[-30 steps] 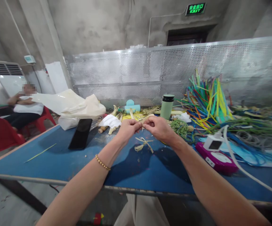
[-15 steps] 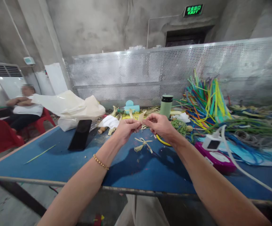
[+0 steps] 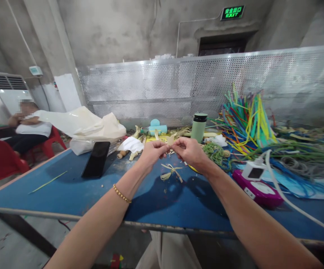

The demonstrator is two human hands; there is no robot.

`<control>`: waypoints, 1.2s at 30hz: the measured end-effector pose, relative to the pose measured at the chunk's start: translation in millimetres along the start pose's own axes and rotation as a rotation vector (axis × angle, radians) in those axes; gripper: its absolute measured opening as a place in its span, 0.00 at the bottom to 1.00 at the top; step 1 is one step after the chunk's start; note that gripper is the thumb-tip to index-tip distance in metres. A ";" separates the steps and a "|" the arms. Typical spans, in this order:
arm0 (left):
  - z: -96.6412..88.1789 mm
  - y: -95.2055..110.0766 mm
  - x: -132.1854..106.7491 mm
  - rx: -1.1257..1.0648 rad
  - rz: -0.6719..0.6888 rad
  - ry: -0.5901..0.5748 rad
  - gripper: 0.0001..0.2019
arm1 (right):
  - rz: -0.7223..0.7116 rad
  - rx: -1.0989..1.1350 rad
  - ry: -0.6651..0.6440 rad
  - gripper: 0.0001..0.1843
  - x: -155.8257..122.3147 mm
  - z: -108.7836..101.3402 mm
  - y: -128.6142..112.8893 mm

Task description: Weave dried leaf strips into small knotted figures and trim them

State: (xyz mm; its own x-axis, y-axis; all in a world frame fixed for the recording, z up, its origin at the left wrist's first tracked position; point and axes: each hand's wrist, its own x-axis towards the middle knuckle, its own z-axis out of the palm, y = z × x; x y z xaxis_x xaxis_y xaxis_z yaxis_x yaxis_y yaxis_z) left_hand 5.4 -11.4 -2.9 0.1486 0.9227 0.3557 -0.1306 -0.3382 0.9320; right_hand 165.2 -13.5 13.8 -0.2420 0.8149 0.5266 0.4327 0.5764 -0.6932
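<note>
My left hand and my right hand meet above the middle of the blue table, thumbs and forefingers pinched together. A small pale strip of dried leaf shows between the fingertips; the part in the fingers is mostly hidden. Just below the hands, a knotted piece of pale dried leaf strips with several loose ends lies on the table. A yellow cord sits partly under my right hand.
Left are a phone, a white bag and a thin green strip. Behind stands a green flask. Right lie coloured strips and a purple power socket with a white cable. A person sits far left.
My two hands have come closer together, with the fingertips now almost touching. The right hand has shifted slightly left. The seated person has raised one hand toward the head.
</note>
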 end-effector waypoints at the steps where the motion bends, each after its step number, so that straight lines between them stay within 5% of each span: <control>1: 0.0 0.8 -0.3 0.011 0.002 -0.012 0.07 | -0.006 -0.021 -0.012 0.13 -0.5 -0.4 -0.2; 5: -1.4 1.9 -0.3 -0.046 -0.022 -0.025 0.07 | -0.032 -0.064 -0.052 0.16 -0.6 -2.5 0.8; 11: -4.7 -1.6 2.5 -0.242 -0.132 0.021 0.06 | -0.345 -0.312 0.221 0.06 2.4 -1.8 4.6; 16: -5.9 -2.3 2.7 -0.268 -0.146 0.023 0.05 | -0.542 -0.383 0.144 0.03 2.8 3.3 9.7; 26: -8.0 -0.7 2.9 -0.196 -0.181 -0.012 0.10 | -0.526 -0.444 0.095 0.05 2.3 1.1 12.4; 36: -8.3 -3.6 3.4 -0.221 -0.174 -0.010 0.05 | -0.492 -0.404 0.052 0.07 -0.1 3.2 7.9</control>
State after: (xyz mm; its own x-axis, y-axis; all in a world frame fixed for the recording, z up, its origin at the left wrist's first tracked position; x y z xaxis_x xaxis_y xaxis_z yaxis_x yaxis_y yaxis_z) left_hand -1.8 -5.6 -5.7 0.1966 0.9612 0.1935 -0.3131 -0.1255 0.9414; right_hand 165.8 -8.8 6.8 -0.4575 0.4508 0.7665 0.5772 0.8063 -0.1296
